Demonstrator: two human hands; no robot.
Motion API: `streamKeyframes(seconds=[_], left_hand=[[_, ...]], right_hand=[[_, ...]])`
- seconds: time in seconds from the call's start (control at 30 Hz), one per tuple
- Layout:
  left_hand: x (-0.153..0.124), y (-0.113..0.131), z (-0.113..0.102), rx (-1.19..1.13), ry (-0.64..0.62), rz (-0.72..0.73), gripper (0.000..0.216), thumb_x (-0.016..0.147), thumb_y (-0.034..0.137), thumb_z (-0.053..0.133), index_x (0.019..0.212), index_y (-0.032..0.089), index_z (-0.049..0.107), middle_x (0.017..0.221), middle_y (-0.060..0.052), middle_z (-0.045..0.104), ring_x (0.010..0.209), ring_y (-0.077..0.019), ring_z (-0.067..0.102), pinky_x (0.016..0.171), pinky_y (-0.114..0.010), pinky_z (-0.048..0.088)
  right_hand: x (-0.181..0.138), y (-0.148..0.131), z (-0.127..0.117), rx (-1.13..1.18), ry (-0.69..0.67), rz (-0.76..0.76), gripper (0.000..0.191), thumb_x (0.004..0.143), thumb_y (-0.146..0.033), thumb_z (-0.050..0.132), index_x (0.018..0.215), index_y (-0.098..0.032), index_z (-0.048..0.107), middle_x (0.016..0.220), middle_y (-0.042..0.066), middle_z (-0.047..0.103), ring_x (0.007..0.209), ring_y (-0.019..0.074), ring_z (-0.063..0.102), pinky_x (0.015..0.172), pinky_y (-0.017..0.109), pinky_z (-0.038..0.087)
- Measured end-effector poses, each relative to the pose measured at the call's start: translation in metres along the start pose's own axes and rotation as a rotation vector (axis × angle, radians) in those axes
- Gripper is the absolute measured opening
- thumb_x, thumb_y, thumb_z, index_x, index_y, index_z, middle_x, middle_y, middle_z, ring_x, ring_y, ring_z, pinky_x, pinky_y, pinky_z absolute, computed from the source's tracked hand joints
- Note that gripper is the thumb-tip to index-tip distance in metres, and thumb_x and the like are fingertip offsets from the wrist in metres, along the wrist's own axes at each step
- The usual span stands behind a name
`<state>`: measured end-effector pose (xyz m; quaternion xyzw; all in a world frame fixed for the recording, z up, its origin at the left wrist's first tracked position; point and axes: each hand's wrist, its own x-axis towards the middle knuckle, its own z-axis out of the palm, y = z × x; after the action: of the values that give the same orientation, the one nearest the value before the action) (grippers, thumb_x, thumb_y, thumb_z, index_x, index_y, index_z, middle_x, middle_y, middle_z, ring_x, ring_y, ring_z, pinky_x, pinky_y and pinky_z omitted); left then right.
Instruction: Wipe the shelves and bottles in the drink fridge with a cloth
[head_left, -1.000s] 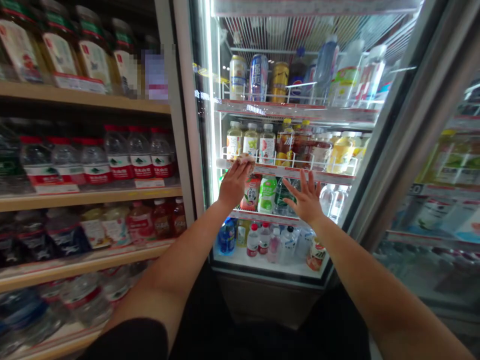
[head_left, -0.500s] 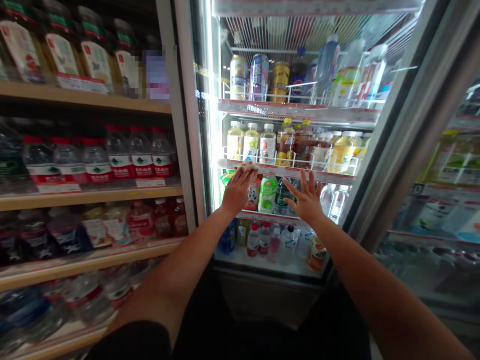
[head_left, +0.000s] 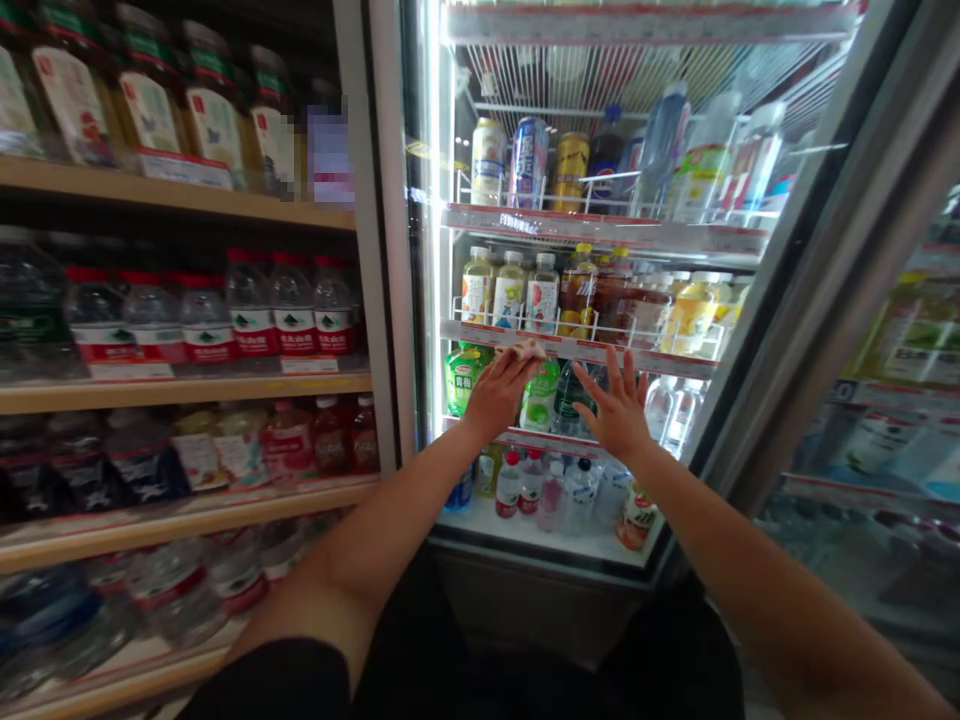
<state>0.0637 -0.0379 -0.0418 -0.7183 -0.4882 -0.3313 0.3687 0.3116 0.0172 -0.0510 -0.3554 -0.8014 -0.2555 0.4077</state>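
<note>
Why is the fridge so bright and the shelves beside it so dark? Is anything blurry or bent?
Head view: the light strip down the left edge of the fridge glares white, lighting the bottles; the wooden shelves are dim; the glass door at right looks hazy; straight edges lean near the corners; left hand and right hand are fairly sharp.

Two hands (head_left: 499, 395) (head_left: 619, 415), three cans (head_left: 529, 160) (top shelf (head_left: 600, 228))

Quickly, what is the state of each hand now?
Left hand: open flat, pressing a cloth against the shelf rail.
Right hand: open, fingers spread, holding nothing.
</note>
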Motion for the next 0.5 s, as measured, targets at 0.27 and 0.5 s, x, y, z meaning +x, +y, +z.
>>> streamKeyframes(seconds=[0.27,0.5], left_hand=[[0.028,0.026,0.008,-0.116,-0.005,0.065,0.053,0.096,0.011,0.046,0.148,0.019,0.049,0.15,-0.01,0.056,0.149,-0.0242,0.039,0.122,-0.047,0.04],[0.034,0.036,0.016,-0.129,0.076,-0.005,0.051,0.1,0.016,0.041,0.15,0.012,0.042,0.161,-0.016,0.039,0.156,-0.0255,0.019,0.126,-0.043,0.035]], right_hand=[[0.011,-0.013,-0.015,0.083,0.127,-0.138,0.058,0.1,-0.023,0.047,0.157,-0.025,0.038,0.16,0.012,0.042,0.153,0.0287,0.031,0.119,0.052,0.033],[0.028,-0.043,-0.017,0.1,0.054,-0.305,0.077,0.096,-0.011,0.041,0.164,-0.022,0.009,0.165,0.011,0.034,0.156,0.0258,0.023,0.124,0.048,0.029]])
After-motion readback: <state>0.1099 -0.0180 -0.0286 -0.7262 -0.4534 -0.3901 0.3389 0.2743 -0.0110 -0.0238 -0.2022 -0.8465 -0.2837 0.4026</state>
